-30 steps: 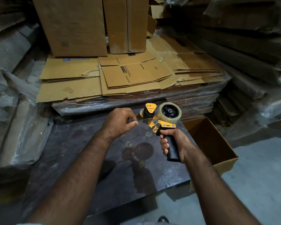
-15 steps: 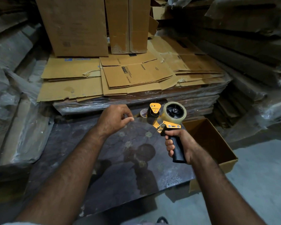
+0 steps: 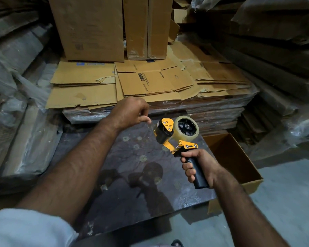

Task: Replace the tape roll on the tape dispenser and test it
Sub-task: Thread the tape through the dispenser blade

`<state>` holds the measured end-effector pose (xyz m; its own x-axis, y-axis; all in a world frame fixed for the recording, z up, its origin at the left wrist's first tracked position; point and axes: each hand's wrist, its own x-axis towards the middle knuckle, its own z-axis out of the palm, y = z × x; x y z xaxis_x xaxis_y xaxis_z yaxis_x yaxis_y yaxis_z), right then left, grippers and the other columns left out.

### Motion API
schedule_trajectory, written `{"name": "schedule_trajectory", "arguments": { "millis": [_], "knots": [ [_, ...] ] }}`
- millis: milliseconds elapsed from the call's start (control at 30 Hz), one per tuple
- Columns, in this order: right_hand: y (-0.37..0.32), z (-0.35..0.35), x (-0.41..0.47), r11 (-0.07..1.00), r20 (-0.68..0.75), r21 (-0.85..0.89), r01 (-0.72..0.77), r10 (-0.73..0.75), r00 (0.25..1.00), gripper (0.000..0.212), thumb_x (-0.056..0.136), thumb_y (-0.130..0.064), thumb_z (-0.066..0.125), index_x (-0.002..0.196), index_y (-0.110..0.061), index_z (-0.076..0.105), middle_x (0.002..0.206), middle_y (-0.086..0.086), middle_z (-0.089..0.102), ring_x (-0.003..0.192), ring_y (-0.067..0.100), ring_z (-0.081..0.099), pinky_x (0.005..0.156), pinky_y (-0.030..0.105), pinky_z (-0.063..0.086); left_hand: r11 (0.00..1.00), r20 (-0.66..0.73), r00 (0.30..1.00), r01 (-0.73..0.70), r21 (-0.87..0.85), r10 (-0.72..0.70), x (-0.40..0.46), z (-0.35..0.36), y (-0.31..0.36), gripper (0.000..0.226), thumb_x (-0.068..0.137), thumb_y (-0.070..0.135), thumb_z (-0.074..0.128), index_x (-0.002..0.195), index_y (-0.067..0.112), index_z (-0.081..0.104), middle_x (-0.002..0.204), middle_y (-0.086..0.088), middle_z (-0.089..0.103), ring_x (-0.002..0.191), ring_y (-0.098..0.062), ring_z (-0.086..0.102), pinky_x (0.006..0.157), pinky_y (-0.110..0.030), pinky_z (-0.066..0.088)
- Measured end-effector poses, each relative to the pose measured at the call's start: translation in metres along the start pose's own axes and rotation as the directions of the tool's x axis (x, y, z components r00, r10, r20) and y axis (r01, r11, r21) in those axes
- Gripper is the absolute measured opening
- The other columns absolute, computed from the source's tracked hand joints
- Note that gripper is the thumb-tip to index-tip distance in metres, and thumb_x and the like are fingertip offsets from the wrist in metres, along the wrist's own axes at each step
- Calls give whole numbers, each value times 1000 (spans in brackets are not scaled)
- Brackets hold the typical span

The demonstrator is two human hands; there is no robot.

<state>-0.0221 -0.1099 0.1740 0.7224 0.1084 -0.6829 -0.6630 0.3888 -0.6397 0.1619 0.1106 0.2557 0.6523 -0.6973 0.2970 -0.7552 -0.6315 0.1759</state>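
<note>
Pinching the clear tape end, the left hand (image 3: 130, 113) draws it from the tape dispenser (image 3: 175, 136) at frame centre; the right hand (image 3: 199, 165) wraps fully around the black handle. The tape roll (image 3: 185, 128) sits mounted. Advisably, pull straight and taut over the roller, above the dark surface (image 3: 125, 168), beside the open box (image 3: 234, 157).

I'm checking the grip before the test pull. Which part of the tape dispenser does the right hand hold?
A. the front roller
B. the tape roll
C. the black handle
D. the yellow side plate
C: the right hand wraps the black handle below the tape roll.
</note>
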Motion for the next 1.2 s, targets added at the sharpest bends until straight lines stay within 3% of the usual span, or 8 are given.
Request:
{"name": "schedule_trajectory", "arguments": {
  "millis": [167, 333, 567, 733, 867, 933, 1033, 1200],
  "knots": [
    [3, 6, 1, 1000, 23, -18, -14, 14, 1000, 18, 83, -22, 63, 67, -17, 57, 56, -3, 42, 40, 11, 38, 39, 22, 33, 962, -48, 982, 169, -217, -183, 0, 14, 10, 41, 65, 41, 88, 78, 18, 57, 69, 5, 62, 66, -14, 61, 58, -30, 51],
    [5, 6, 2, 1000, 13, -8, -16, 16, 1000, 17, 82, -22, 64, 67, -16, 57, 57, -3, 42, 40, 11, 37, 40, 22, 32, 769, 53, 929, 335, -544, -366, -3, 29, 19, 26, 69, 15, 90, 76, 10, 66, 67, -4, 72, 62, -16, 74, 57, -31, 62],
    [11, 8, 4, 998, 30, -32, -56, 57, 998, 16, 79, -23, 65, 68, -17, 57, 56, -3, 43, 40, 11, 38, 40, 21, 33, 616, 307, 913, 408, -674, -268, -2, 28, 13, 14, 81, -7, 75, 87, 5, 77, 83, -10, 78, 84, -24, 77, 74, -32, 63],
    [14, 11, 6, 998, 27, -19, -68, 68, 997, 17, 80, -23, 66, 67, -17, 57, 56, -3, 43, 40, 11, 38, 41, 21, 32, 634, 362, 913, 395, -664, -189, -11, 26, 10, 29, 90, -6, 60, 97, 15, 78, 95, -2, 78, 98, -19, 71, 86, -33, 59],
    [13, 13, 10, 998, 12, 36, -52, 52, 999, 18, 80, -23, 66, 66, -17, 56, 57, -4, 43, 41, 11, 38, 40, 22, 33, 617, 366, 923, 357, -701, -119, -28, 37, 14, 38, 84, 9, 71, 118, 24, 68, 120, 1, 67, 114, -17, 61, 95, -34, 50],
    [12, 14, 12, 998, 8, 44, -46, 46, 999, 18, 80, -23, 66, 67, -17, 56, 57, -4, 43, 41, 11, 38, 41, 22, 32, 656, 345, 932, 331, -679, -112, -38, 49, 17, 67, 74, 31, 85, 134, 26, 57, 132, 4, 58, 122, -12, 54, 103, -37, 44],
    [10, 16, 14, 999, -1, 44, -33, 33, 999, 17, 80, -23, 65, 67, -17, 56, 57, -4, 44, 42, 11, 38, 42, 22, 33, 769, 236, 964, 242, -592, -122, -47, 64, 29, 112, 59, 51, 93, 152, 22, 37, 142, 7, 44, 129, -8, 44, 104, -26, 36],
    [8, 20, 15, 999, -13, 24, -26, 26, 1000, 17, 80, -23, 65, 66, -17, 56, 58, -4, 44, 42, 11, 39, 43, 23, 33, 802, 141, 973, 232, -551, -184, -51, 75, 33, 125, 52, 58, 92, 154, 20, 31, 145, 4, 43, 132, -13, 44, 108, -33, 42]
  ]
}}
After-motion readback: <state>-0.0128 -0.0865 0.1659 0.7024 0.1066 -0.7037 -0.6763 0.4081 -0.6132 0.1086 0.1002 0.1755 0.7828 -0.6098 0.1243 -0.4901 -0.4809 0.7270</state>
